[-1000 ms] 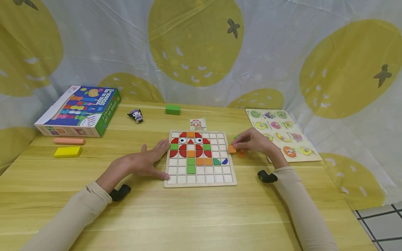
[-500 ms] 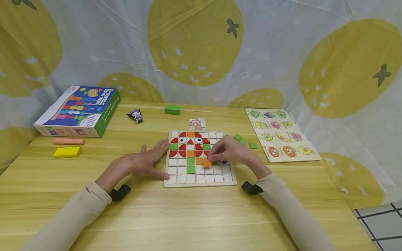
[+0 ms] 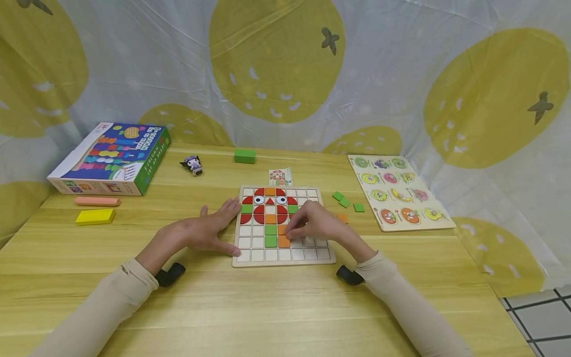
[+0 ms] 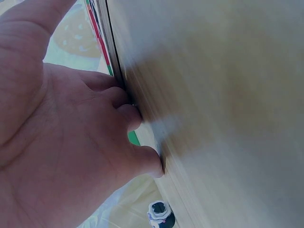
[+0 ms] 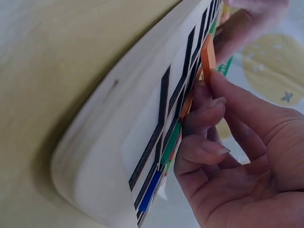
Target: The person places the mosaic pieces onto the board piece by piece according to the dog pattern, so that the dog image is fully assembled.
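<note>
A wooden grid board [image 3: 310, 255] lies mid-table, bearing red rounded pieces, two eye pieces, and green and orange squares. My right hand [image 3: 314, 222] pinches an orange square tile [image 3: 284, 241] over the cell beside the lower green square [image 3: 270, 241]. In the right wrist view that orange tile [image 5: 207, 57] stands tilted between thumb and finger. Green [image 5: 171, 147] and blue [image 5: 150, 191] pieces sit in the board's cells nearer that camera. My left hand [image 3: 207, 230] rests with fingers extended along the board's left edge, thumb at the lower left corner.
Loose green tiles [image 3: 344, 202] and an orange tile [image 3: 342, 218] lie right of the board, before a fruit puzzle [image 3: 397, 181]. A pattern card [image 3: 280, 177] and green block [image 3: 245, 156] are behind. Leftward are a figurine [image 3: 194, 164], toy box [image 3: 111, 156] and yellow block [image 3: 95, 216].
From the loose tiles at the right, my right hand has moved left over the board with an orange tile, down to the cell beside the lower green square. My left hand stays put.
</note>
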The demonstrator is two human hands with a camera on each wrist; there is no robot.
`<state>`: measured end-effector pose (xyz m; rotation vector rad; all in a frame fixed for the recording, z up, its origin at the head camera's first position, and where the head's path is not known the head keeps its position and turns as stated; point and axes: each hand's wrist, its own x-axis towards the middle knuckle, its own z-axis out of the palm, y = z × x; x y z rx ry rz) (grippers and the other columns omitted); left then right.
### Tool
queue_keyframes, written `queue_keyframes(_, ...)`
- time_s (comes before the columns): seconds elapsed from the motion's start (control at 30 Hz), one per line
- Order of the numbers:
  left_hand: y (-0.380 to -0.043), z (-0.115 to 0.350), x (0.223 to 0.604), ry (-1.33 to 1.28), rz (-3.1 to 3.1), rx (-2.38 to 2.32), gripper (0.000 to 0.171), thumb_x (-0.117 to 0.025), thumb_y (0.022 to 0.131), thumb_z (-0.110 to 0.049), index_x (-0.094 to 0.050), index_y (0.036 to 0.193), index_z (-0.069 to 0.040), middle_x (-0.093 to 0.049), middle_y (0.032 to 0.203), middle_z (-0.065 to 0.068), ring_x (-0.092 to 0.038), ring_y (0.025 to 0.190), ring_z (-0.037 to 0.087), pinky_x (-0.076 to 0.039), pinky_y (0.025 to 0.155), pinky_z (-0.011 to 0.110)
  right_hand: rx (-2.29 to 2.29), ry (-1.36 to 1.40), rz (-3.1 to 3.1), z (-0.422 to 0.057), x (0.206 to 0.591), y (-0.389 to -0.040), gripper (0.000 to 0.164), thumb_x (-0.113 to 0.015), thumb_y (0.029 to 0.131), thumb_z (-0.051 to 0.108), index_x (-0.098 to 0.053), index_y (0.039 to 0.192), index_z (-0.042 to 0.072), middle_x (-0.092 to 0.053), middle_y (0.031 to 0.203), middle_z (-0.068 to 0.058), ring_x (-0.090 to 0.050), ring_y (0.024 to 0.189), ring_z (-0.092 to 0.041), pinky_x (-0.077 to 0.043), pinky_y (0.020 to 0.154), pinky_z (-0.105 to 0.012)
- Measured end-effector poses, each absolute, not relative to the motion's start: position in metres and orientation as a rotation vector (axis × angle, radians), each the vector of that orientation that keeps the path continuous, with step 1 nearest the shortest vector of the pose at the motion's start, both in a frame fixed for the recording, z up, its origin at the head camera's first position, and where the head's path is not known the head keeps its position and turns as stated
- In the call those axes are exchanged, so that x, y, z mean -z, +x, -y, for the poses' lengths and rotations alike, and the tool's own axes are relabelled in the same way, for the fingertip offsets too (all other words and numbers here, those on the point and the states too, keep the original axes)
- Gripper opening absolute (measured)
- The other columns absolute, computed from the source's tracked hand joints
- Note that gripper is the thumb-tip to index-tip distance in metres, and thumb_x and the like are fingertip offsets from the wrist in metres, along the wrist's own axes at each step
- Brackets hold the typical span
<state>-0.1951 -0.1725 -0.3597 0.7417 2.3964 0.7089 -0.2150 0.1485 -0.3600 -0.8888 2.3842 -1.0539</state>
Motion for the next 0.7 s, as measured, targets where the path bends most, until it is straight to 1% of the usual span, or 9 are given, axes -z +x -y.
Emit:
queue_keyframes(0.1, -0.195, 0.173, 0.360, 0.750, -2.399, -0.705, 0.122, -0.082, 0.095, -0.050, -0.002, 0.170, 0.006, 0.009, 0.179, 0.025, 0.010, 0.165, 0.046, 0.015, 0.120, 0.079, 1.050, -0.890, -2.403, -0.148, 0.361, -0.215, 0.003, -0.085, 0.092, 0.004, -0.086, 0.094, 0.002, -0.081, 0.086, -0.001, -0.067, 0.071, -0.008, -0.057, 0.068, -0.022)
queue_keyframes(0.33, -0.197, 0.177, 0.365, 0.791, -2.390, -0.746, 0.127, -0.081, 0.093, -0.057, -0.003, 0.170, 0.006, 0.009, 0.179, 0.025, 0.012, 0.165, 0.045, 0.019, 0.118, 0.079, 1.045, -0.905, -2.418, -0.150, 0.360, -0.216, 0.004, -0.087, 0.091, 0.003, -0.086, 0.094, 0.001, -0.081, 0.085, 0.000, -0.067, 0.070, -0.008, -0.056, 0.067, -0.022)
queue_keyframes(0.4, -0.197, 0.177, 0.365, 0.791, -2.393, -0.742, 0.127, -0.081, 0.093, -0.057, -0.003, 0.170, 0.006, 0.009, 0.179, 0.026, 0.012, 0.165, 0.045, 0.019, 0.117, 0.079, 1.036, -0.927, -2.415, -0.153, 0.358, -0.218, 0.004, -0.087, 0.091, 0.005, -0.086, 0.094, 0.002, -0.081, 0.086, 0.000, -0.068, 0.071, -0.008, -0.057, 0.067, -0.022)
queue_keyframes(0.53, -0.196, 0.174, 0.361, 0.761, -2.398, -0.710, 0.123, -0.080, 0.095, -0.054, -0.003, 0.170, 0.006, 0.009, 0.179, 0.025, 0.010, 0.165, 0.045, 0.016, 0.120, 0.079, 1.020, -1.013, -2.390, -0.167, 0.352, -0.226, 0.004, -0.086, 0.093, 0.006, -0.086, 0.096, 0.003, -0.081, 0.089, 0.000, -0.070, 0.075, -0.011, -0.058, 0.068, -0.024)
queue_keyframes(0.7, -0.195, 0.172, 0.360, 0.747, -2.402, -0.695, 0.121, -0.080, 0.096, -0.051, -0.003, 0.170, 0.006, 0.009, 0.179, 0.024, 0.009, 0.165, 0.045, 0.014, 0.120, 0.079, 0.993, -1.060, -2.346, -0.193, 0.346, -0.239, 0.008, -0.084, 0.094, 0.005, -0.084, 0.100, 0.001, -0.080, 0.090, -0.002, -0.068, 0.075, -0.016, -0.056, 0.067, -0.026)
